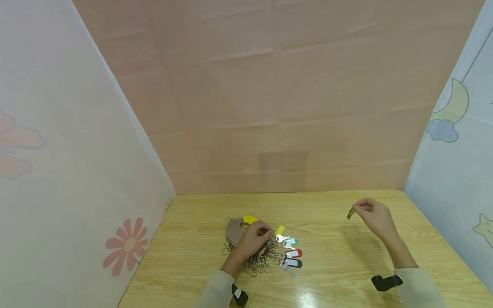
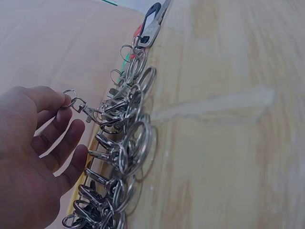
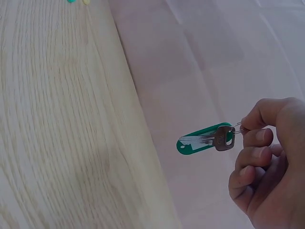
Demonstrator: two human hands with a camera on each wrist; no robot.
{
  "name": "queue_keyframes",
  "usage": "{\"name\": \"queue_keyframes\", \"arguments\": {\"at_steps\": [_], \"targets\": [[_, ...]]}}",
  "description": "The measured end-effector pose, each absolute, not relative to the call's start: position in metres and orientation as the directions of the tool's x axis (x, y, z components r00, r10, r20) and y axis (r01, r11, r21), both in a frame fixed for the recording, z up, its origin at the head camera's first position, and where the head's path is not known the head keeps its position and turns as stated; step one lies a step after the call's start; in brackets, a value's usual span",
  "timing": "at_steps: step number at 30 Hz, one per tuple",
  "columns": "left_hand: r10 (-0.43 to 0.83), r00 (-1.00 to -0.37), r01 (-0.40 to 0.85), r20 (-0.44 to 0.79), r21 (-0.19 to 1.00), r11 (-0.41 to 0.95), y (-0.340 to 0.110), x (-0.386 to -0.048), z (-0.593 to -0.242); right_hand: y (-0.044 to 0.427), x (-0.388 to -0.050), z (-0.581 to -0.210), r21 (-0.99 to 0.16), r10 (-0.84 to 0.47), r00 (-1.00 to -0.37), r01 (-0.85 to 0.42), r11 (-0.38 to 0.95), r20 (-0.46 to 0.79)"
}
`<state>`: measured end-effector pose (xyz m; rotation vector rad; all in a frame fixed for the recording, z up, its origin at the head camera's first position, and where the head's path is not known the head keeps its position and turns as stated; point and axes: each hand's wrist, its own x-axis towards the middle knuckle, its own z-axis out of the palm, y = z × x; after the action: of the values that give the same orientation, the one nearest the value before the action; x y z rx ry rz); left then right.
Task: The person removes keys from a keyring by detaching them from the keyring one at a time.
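My left hand point(image 1: 252, 241) is over a round greyish-brown key holder point(image 1: 233, 231) fringed with metal clasps and rings. In the left wrist view, its thumb and forefinger pinch a small split ring point(image 2: 75, 99) on a swivel clasp point(image 2: 88, 112); the other fingers are loosely bent. Well off to the right, my right hand point(image 1: 376, 218) is raised above the table. The right wrist view shows it pinching the thin ring of a green key tag point(image 3: 187, 149), with a metal key point(image 3: 223, 139) hanging against the tag. The left hand hides part of the holder.
Right of the holder lie tags with keys: yellow point(image 1: 280, 230), green point(image 1: 292, 241), red point(image 1: 294, 253) and black point(image 1: 294, 263). A yellow piece point(image 1: 249, 219) shows at the holder's top. The wooden table point(image 1: 323, 282) meets fabric walls at its back and sides.
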<state>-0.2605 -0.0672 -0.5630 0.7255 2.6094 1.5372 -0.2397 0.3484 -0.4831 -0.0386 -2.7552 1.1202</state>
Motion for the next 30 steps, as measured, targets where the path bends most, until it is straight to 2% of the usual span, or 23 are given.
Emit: {"name": "queue_keyframes", "arguments": {"at_steps": [13, 30], "targets": [[0.415, -0.887, 0.375, 0.204, 0.843, 0.386, -0.069, -0.26, -0.562, 0.363, -0.239, -0.5, -0.743, 0.119, -0.991, 0.037, 0.669, 0.059], [0.413, -0.89, 0.365, 0.192, 0.844, 0.393, -0.07, -0.258, -0.559, 0.369, -0.235, -0.519, -0.729, 0.136, -0.989, 0.048, 0.683, 0.062]]}}
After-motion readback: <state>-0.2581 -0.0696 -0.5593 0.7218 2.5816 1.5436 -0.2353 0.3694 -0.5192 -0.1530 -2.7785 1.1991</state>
